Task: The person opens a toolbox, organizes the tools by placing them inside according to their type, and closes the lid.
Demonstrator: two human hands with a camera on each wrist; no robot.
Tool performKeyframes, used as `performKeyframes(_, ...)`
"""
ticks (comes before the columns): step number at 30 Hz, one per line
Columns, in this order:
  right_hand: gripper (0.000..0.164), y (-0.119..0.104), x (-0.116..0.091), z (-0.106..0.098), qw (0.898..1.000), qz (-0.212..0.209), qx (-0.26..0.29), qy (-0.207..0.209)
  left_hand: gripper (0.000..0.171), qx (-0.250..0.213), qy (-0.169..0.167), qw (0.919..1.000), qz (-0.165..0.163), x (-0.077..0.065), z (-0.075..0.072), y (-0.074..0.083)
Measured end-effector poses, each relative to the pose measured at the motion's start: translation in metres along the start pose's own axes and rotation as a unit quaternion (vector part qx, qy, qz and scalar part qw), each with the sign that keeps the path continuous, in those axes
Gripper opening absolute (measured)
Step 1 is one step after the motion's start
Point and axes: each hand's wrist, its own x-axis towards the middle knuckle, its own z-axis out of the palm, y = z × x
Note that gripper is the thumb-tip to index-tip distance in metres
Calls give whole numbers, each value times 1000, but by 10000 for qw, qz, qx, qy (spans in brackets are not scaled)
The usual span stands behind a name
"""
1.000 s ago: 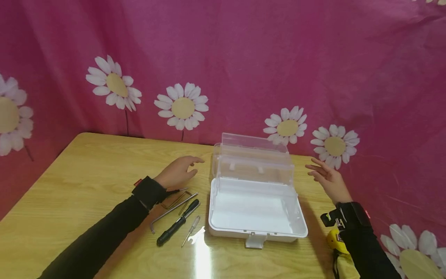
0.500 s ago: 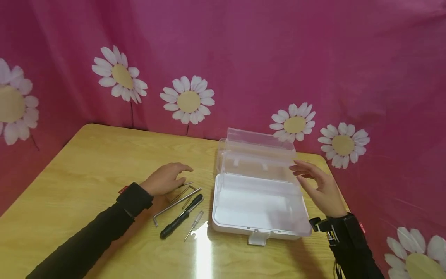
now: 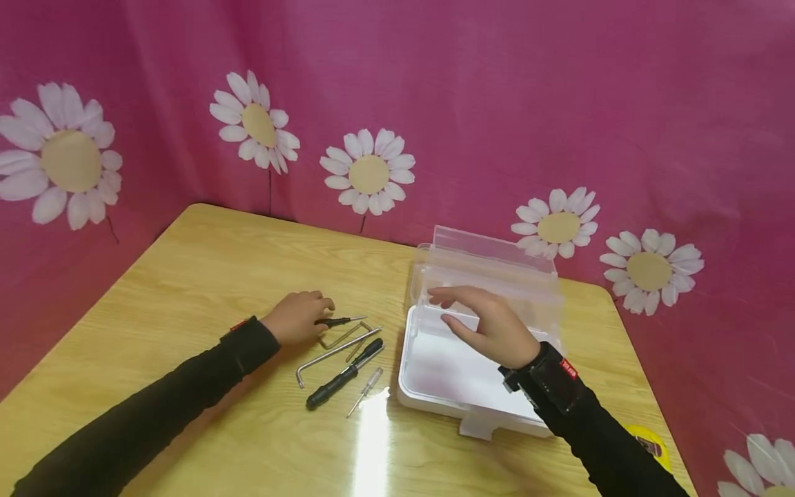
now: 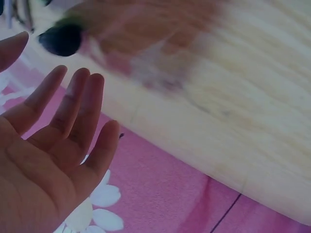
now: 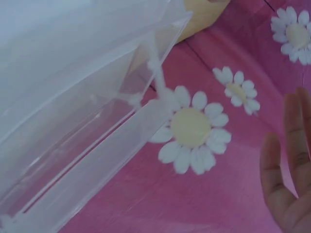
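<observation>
In the head view my left hand is low over the table beside a small black-handled screwdriver. The left wrist view shows its fingers loosely bent and apart from a dark rounded handle end. Bent hex keys, a long L-shaped wrench, a larger black-handled screwdriver and a small clear-handled screwdriver lie nearby. Over the white toolbox, my right hand hovers with relaxed fingers, holding nothing. The toolbox's clear lid is up.
At the right edge of the wooden table, a yellow tape measure lies partly behind my right sleeve. A pink curtain with daisies hangs along the back. Glare brightens the table's front and partly hides a small metal wrench.
My right hand has swung left from beyond the toolbox's right side to above it. My left hand has drawn back and lowered to the small black screwdriver. The head view has shifted.
</observation>
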Motion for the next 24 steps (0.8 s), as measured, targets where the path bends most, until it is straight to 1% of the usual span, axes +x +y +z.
performKeyframes(4,35,-1,9,11,9994,-299,70,-140,29,219,101,9996,120,2,5,0)
performKeyframes(7,33,-2,9,19,9987,-413,127,-278,22,263,198,9993,187,5,8,1)
performKeyframes(9,32,-4,6,26,9978,-429,164,-474,18,280,278,9990,206,7,10,1)
performKeyframes(12,29,-5,-3,36,9949,-474,43,-889,14,235,336,9990,190,10,12,0)
performKeyframes(15,29,-7,-15,44,9901,-518,-225,-1283,12,93,296,9995,50,12,14,-1)
performKeyframes(17,32,-8,-23,47,9875,-570,-437,-1404,11,-82,249,9996,-88,13,14,-2)
performKeyframes(21,39,-10,-39,52,9840,-690,-920,-1357,7,-434,217,9979,-439,9,13,-6)
performKeyframes(24,41,-12,-48,53,9795,-748,-1316,-1330,6,-725,405,9941,-695,4,8,-10)
